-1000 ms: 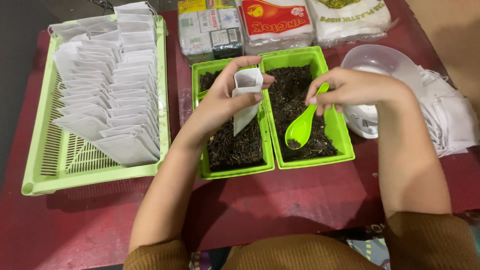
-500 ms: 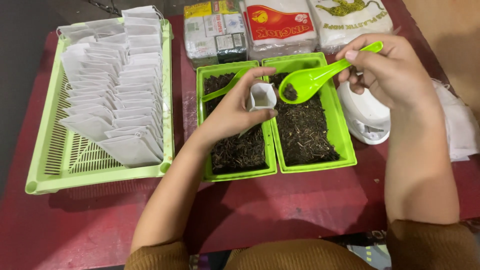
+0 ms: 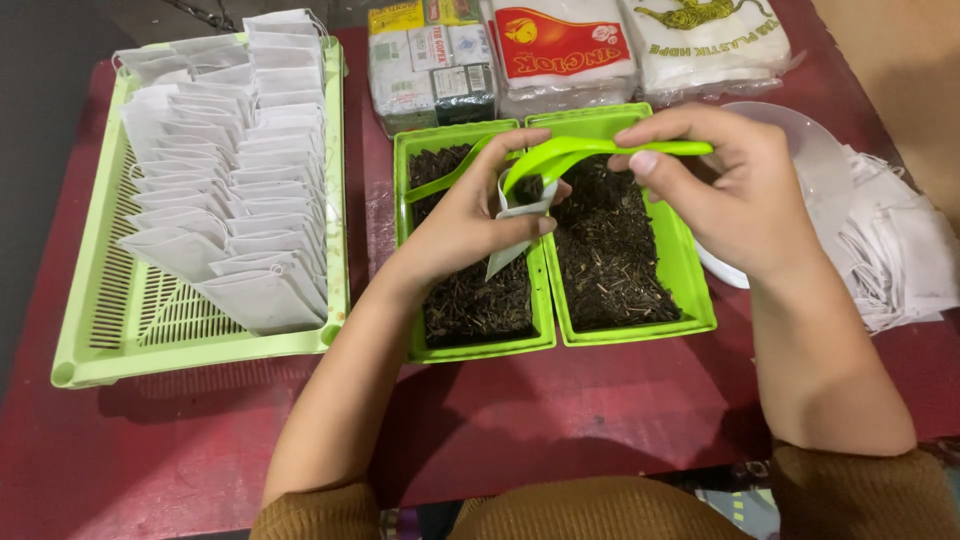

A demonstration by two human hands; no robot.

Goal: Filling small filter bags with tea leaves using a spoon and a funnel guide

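While the left hand (image 3: 470, 225) pinches a small white paper bag (image 3: 518, 222) open above the two green trays of dark loose tea (image 3: 610, 250), the right hand (image 3: 735, 195), at three o'clock from it, grips a green plastic spoon (image 3: 560, 155), its bowl tipped over the bag's mouth. At nine o'clock, a green slotted basket (image 3: 130, 330) holds rows of filled bags; at twelve, sealed packets (image 3: 560, 50).

Plastic packets (image 3: 560, 45): tops cut off by the upper edge. Paper sachet (image 3: 520, 215): mouth hidden beneath the green spoon (image 3: 560, 155). White bowl (image 3: 800, 140): largely hidden behind the right hand (image 3: 740, 195).
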